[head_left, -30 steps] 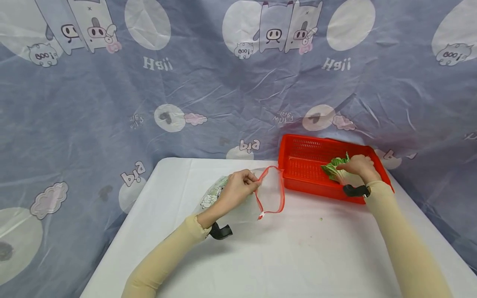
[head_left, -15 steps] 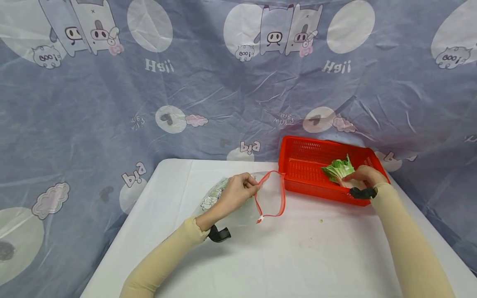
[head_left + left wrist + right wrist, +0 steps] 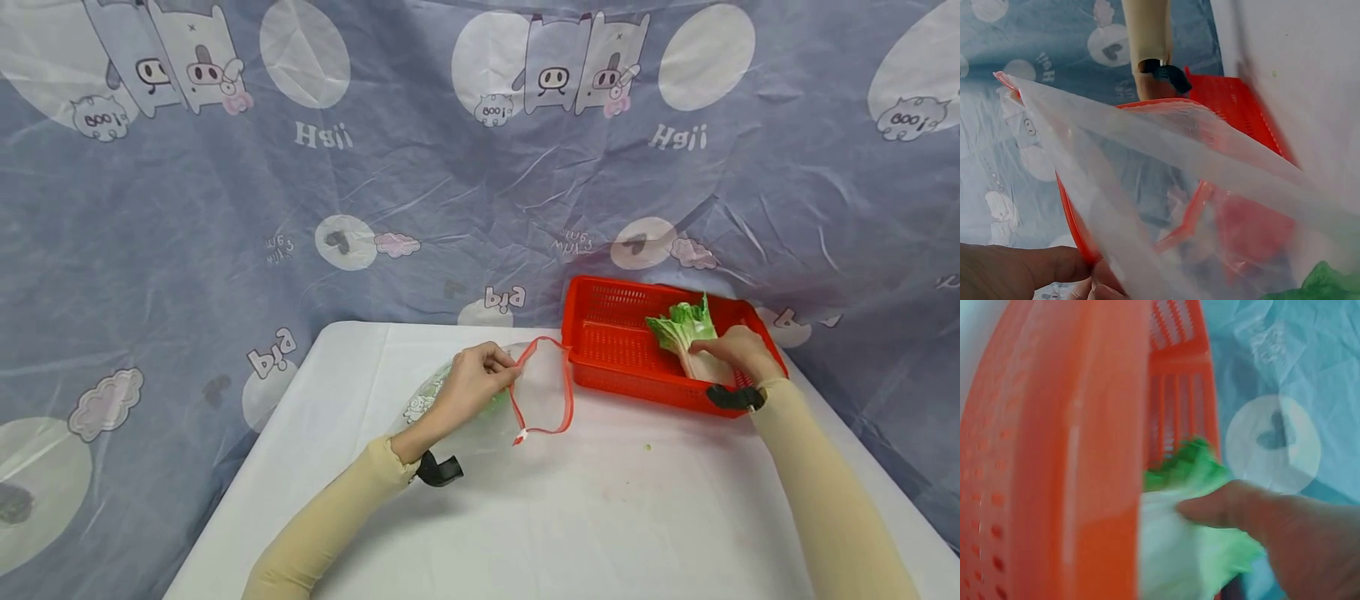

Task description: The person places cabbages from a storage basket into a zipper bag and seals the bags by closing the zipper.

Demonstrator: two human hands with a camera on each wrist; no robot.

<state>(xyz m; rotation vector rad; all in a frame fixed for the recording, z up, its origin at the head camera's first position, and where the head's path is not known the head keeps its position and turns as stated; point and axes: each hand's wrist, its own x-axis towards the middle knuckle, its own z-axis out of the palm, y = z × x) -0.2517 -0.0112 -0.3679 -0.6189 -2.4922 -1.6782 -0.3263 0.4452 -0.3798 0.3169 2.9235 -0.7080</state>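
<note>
My left hand pinches the red zip edge of a clear zip bag, holding its mouth apart toward the right. In the left wrist view, thumb and fingers grip that red edge at lower left, and something green and leafy shows at the lower right, in or behind the clear plastic. My right hand reaches into the red basket and grips a cabbage leaf with a frilly green top and broad pale rib. The right wrist view shows the thumb on the leaf's white rib; the other fingers are hidden.
The perforated basket stands at the back right of the white-covered table, close to a printed blue-grey curtain. A small green scrap lies on the cloth in front of the basket.
My right hand has drawn back slightly toward the basket's near right side; the cabbage leaf has tilted up, showing more of its green top. The left hand has barely moved with the bag.
</note>
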